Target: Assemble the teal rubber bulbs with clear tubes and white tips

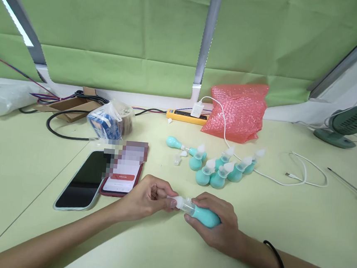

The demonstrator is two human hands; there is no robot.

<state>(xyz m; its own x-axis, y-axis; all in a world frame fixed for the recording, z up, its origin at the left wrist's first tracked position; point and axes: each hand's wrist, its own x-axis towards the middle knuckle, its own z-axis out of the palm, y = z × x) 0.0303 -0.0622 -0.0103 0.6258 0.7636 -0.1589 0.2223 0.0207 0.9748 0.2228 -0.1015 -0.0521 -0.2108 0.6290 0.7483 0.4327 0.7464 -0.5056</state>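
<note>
My right hand (221, 221) is wrapped round the teal bulb of a nasal aspirator (206, 216), which lies nearly level over the table. At its clear neck sits a white soft tip (179, 201), pinched between the thumb and fingers of my left hand (152, 196). The far end of that tip is hidden by my fingers. Beyond my hands stands a group of several teal aspirators (218, 179) with whitish tips. Behind them a teal bulb piece (174, 142) lies on its side, with small clear and white parts (178, 160) close by.
Two phones (80, 179) lie left of my hands, one with its screen lit. Farther back are a plastic-wrapped blue package (106, 121), a yellow power strip (186, 117) and a pink bubble-wrap bag (238, 112). A white cable (274, 182), screwdriver (349, 187) and fan (351, 124) are right.
</note>
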